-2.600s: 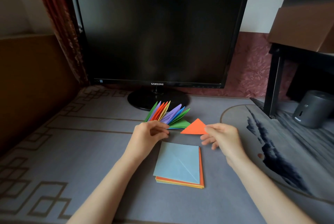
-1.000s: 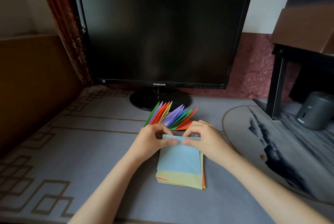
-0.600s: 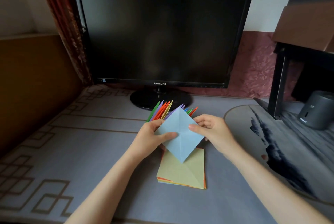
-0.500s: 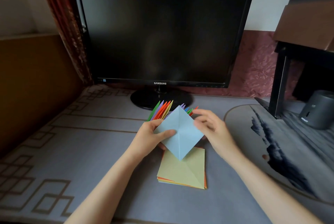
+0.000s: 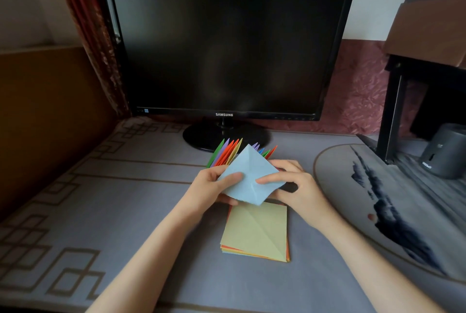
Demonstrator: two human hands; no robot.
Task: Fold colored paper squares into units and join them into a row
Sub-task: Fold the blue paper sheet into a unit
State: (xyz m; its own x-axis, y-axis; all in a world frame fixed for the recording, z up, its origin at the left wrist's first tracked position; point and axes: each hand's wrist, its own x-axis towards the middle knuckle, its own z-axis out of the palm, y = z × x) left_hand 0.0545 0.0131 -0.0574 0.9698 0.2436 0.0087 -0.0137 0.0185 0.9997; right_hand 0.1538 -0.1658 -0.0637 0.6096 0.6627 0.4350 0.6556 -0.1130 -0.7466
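Light blue creased paper square [image 5: 248, 174] is held corner-up above the grey surface [image 5: 126, 211]. The left hand [image 5: 211, 190] pinches its left side, and the right hand [image 5: 297, 186] pinches its right, fingers curled behind. Just below lies the stack of coloured paper squares [image 5: 254, 233], and behind stands the fan of joined folded paper units [image 5: 227, 152].

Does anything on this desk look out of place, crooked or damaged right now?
Nothing serious stands out. The left hand and right hand pinch the blue sheet, uncrumpled, above the stack. The stack's lower sheets peek out slightly unevenly; the row of folded units stands tidy behind.
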